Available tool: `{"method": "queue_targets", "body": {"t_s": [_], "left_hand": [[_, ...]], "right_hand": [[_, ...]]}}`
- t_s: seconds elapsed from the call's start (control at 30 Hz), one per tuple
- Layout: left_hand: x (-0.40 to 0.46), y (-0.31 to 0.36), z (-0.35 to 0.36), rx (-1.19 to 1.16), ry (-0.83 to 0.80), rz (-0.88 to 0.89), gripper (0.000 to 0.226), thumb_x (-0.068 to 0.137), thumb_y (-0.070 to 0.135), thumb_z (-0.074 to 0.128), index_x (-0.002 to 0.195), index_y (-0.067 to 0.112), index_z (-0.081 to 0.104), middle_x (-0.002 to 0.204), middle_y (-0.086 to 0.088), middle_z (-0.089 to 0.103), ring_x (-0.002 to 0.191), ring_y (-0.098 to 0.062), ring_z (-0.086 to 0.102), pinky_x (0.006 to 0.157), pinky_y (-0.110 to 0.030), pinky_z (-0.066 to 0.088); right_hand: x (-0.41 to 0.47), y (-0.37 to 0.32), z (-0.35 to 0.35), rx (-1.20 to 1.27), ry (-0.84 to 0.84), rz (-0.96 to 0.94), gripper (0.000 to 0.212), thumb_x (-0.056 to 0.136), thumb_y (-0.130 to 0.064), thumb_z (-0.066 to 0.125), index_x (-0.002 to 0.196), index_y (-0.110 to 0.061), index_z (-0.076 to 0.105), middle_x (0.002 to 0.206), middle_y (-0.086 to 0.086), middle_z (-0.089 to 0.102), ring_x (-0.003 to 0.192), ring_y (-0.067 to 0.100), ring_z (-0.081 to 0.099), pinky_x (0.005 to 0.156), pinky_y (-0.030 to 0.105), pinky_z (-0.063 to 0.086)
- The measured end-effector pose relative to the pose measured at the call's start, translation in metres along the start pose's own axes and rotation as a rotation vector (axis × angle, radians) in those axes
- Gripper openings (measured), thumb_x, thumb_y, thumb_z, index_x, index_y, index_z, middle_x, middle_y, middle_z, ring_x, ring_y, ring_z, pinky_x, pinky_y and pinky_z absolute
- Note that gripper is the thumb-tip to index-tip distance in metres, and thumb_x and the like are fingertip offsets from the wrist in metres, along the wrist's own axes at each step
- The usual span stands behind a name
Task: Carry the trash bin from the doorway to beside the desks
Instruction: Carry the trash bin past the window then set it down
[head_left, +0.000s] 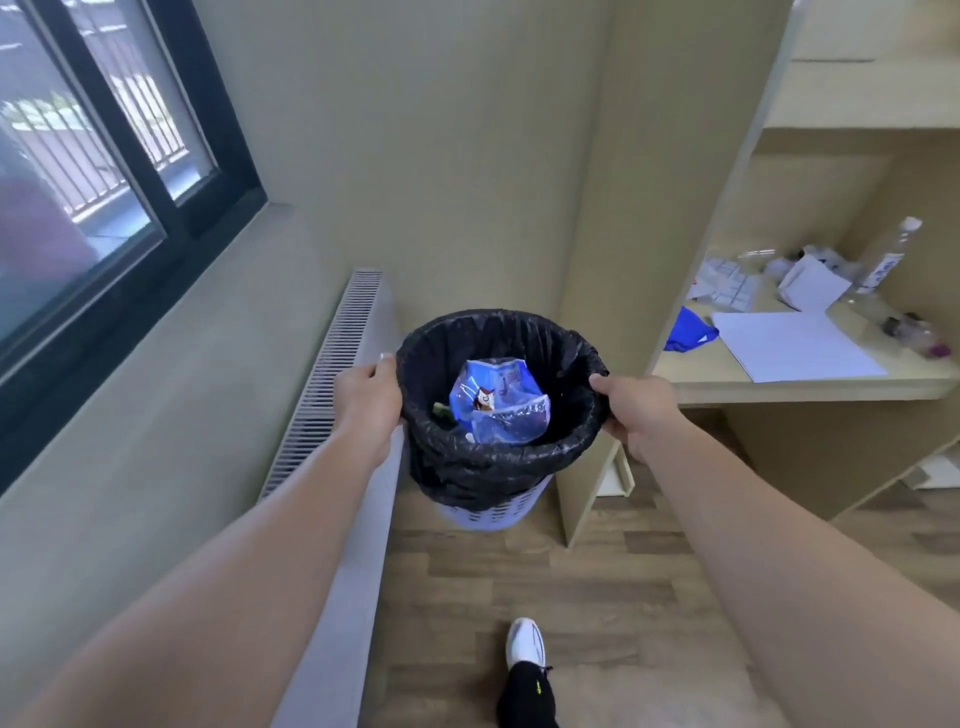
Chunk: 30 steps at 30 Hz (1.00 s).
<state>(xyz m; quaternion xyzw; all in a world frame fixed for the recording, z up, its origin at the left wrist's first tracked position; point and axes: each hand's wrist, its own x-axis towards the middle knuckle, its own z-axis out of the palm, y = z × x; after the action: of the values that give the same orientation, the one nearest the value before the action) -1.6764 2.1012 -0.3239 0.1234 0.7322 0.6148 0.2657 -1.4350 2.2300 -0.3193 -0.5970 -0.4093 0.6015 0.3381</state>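
Observation:
A pale lavender trash bin (488, 512) lined with a black bag hangs above the wooden floor, in the gap between a radiator and a desk's side panel. Inside it lies a blue snack wrapper (496, 402). My left hand (366, 397) grips the bin's left rim. My right hand (631, 410) grips the right rim. The beige desk (800, 387) stands just to the right of the bin.
A white radiator (332, 374) runs along the wall under a dark-framed window (130, 156). The desk holds white paper (795, 345), a blue cloth (688, 330), a clear bottle (888, 254) and small clutter. My white shoe (525, 642) is on the floor behind the bin.

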Motion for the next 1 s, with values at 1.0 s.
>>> {"method": "queue_targets", "body": {"t_s": [1.0], "left_hand": [[0.389,-0.436,0.245,0.201,0.112,-0.501,0.046,0.091,-0.006,0.051,0.063,0.024,0.073,0.075,0.001,0.069,0.086,-0.029,0.064,0.088,-0.05,0.06]], "right_hand": [[0.54,0.386,0.154,-0.217,0.142,0.452,0.038,0.07,-0.024,0.059,0.104,-0.023,0.075,0.105,0.006,0.075,0.088,0.025,0.071,0.083,0.043,0.061]]}}
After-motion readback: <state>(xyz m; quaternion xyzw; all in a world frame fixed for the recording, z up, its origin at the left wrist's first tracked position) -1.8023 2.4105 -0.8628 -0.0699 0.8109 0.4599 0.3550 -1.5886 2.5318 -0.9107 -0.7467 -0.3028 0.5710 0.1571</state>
